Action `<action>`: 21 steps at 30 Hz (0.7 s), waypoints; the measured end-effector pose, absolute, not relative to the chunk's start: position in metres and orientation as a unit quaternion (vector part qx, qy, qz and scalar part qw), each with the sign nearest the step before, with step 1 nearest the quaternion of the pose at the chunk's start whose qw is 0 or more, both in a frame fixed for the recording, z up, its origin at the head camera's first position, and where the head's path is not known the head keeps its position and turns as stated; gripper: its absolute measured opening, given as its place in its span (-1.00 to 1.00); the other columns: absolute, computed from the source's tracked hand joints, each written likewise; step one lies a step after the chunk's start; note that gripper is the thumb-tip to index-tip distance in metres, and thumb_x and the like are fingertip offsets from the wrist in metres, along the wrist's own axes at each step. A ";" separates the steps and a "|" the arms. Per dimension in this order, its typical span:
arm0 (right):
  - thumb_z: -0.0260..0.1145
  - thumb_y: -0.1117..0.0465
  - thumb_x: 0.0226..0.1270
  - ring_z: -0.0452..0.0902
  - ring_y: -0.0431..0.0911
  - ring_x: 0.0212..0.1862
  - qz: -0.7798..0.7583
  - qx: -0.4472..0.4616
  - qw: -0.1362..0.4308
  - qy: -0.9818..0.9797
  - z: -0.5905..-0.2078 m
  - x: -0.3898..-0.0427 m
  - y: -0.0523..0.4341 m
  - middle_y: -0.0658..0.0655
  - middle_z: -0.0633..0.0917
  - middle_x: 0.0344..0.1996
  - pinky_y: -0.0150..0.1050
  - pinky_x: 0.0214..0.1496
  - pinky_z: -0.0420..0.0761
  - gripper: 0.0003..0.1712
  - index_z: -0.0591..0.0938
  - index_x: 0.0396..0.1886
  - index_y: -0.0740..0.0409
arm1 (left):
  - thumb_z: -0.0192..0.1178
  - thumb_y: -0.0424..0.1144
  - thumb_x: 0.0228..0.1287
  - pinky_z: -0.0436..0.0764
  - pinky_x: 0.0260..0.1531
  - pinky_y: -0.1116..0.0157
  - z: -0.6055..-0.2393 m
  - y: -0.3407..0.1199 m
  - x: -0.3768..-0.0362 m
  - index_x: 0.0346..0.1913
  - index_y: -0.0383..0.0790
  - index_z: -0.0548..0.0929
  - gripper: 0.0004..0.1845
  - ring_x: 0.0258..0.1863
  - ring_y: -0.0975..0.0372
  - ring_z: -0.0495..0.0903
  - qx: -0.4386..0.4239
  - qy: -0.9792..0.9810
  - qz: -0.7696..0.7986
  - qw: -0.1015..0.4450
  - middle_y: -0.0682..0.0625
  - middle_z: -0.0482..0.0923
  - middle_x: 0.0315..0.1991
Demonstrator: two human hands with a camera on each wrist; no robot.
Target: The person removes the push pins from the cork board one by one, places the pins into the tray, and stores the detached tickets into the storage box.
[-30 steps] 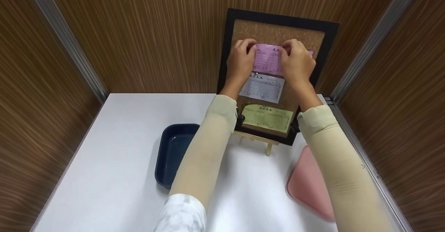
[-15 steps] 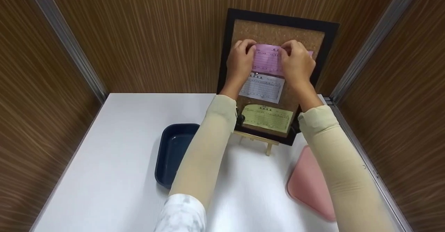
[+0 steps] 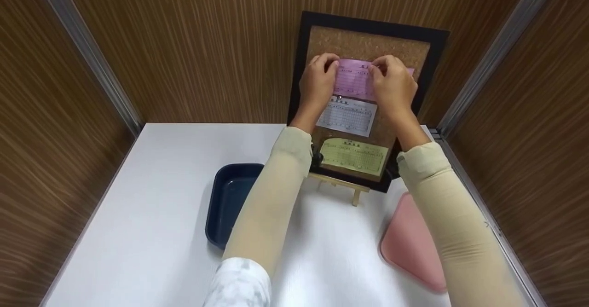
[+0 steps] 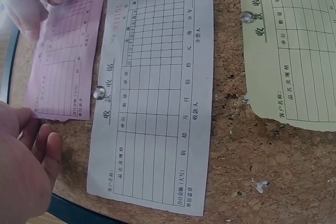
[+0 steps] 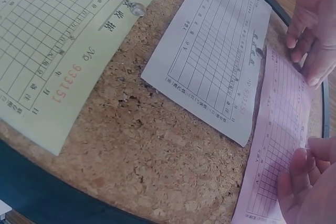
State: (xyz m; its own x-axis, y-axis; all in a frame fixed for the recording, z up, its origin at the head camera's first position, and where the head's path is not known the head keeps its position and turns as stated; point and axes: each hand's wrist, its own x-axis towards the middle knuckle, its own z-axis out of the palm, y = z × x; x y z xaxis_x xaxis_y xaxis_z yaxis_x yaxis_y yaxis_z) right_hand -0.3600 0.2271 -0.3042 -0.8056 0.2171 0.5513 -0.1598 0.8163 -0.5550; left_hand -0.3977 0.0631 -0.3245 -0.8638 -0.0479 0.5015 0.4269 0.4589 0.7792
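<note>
On a black-framed corkboard (image 3: 368,40), a pink receipt slip (image 3: 352,79) lies above a white receipt slip (image 3: 347,116) and a yellow one (image 3: 354,155). My left hand (image 3: 317,81) pinches the pink slip's upper left corner between thumb and fingers. Near the printed title on its top edge, my right hand (image 3: 395,83) has thumb and fingertips together around something small and pin-like, mostly hidden by the fingers. Part of the pink slip shows beyond the right hand. A clear round-headed pin (image 4: 98,93) sits at the white slip's title, another pin (image 4: 248,17) at the yellow slip's.
The board leans on a small wooden easel (image 3: 338,181) on the white table (image 3: 161,182). A dark blue tray (image 3: 225,205) stands left of it, partly behind the left sleeve. A pink flat pad (image 3: 409,247) lies at right, partly under the right forearm. Wood-grain walls surround the table.
Both hands stay at the pink slip's top edge, with only tiny shifts of the fingers. The right forearm has moved slightly rightward. The slips, board, tray and pad keep their places.
</note>
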 end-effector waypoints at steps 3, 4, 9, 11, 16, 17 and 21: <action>0.22 0.01 0.52 0.60 -0.05 -0.07 0.305 -0.012 0.315 -0.898 -0.305 -0.359 0.226 0.08 0.71 -0.11 -0.01 0.03 0.44 -0.73 0.68 -0.04 0.08 | 0.10 -0.09 0.54 0.50 -0.07 0.35 -0.323 0.061 -0.396 0.04 -0.01 0.69 -0.78 -0.10 0.36 0.57 -0.112 -0.826 -0.498 0.239 0.12 0.64 0.00; 0.22 0.01 0.52 0.61 -0.05 -0.07 0.306 -0.010 0.317 -0.898 -0.306 -0.359 0.226 0.08 0.71 -0.11 -0.01 0.02 0.44 -0.72 0.68 -0.04 0.08 | 0.11 -0.08 0.53 0.50 -0.09 0.34 -0.323 0.060 -0.395 0.04 -0.01 0.69 -0.78 -0.11 0.36 0.57 -0.112 -0.827 -0.496 0.241 0.12 0.65 -0.01; 0.23 -0.01 0.51 0.60 -0.07 -0.07 0.319 0.004 0.325 -0.890 -0.308 -0.353 0.226 0.07 0.71 -0.11 -0.04 0.00 0.43 -0.70 0.68 -0.03 0.09 | 0.13 -0.09 0.52 0.48 -0.17 0.38 -0.320 0.058 -0.389 0.02 -0.02 0.70 -0.79 -0.17 0.36 0.56 -0.118 -0.821 -0.496 0.255 0.12 0.65 -0.08; 0.24 -0.03 0.51 0.60 -0.09 -0.07 0.328 0.010 0.329 -0.885 -0.309 -0.348 0.227 0.07 0.71 -0.11 -0.06 0.01 0.42 -0.69 0.69 -0.03 0.09 | 0.14 -0.08 0.52 0.47 -0.20 0.40 -0.320 0.058 -0.385 0.02 -0.02 0.71 -0.79 -0.20 0.36 0.55 -0.123 -0.819 -0.496 0.261 0.12 0.65 -0.10; 0.25 -0.05 0.49 0.57 -0.16 -0.09 0.347 0.017 0.343 -0.873 -0.312 -0.334 0.233 0.04 0.71 -0.13 -0.13 0.03 0.42 -0.67 0.69 -0.05 0.09 | 0.15 -0.09 0.51 0.46 -0.23 0.42 -0.319 0.060 -0.375 0.01 -0.02 0.71 -0.79 -0.21 0.38 0.55 -0.131 -0.811 -0.503 0.267 0.14 0.65 -0.09; 0.26 -0.06 0.49 0.56 -0.18 -0.11 0.351 0.018 0.346 -0.870 -0.313 -0.331 0.234 0.03 0.70 -0.15 -0.16 0.02 0.41 -0.67 0.69 -0.06 0.08 | 0.15 -0.09 0.51 0.46 -0.22 0.42 -0.319 0.060 -0.373 0.01 -0.03 0.71 -0.80 -0.21 0.38 0.55 -0.132 -0.809 -0.506 0.268 0.14 0.65 -0.09; 0.27 -0.04 0.48 0.49 -0.23 -0.19 0.367 0.025 0.359 -0.858 -0.318 -0.317 0.236 0.02 0.67 -0.21 -0.27 -0.07 0.37 -0.68 0.69 -0.09 0.12 | 0.17 -0.11 0.49 0.47 -0.23 0.43 -0.321 0.057 -0.363 -0.01 -0.04 0.71 -0.81 -0.23 0.38 0.54 -0.139 -0.797 -0.520 0.273 0.13 0.66 -0.09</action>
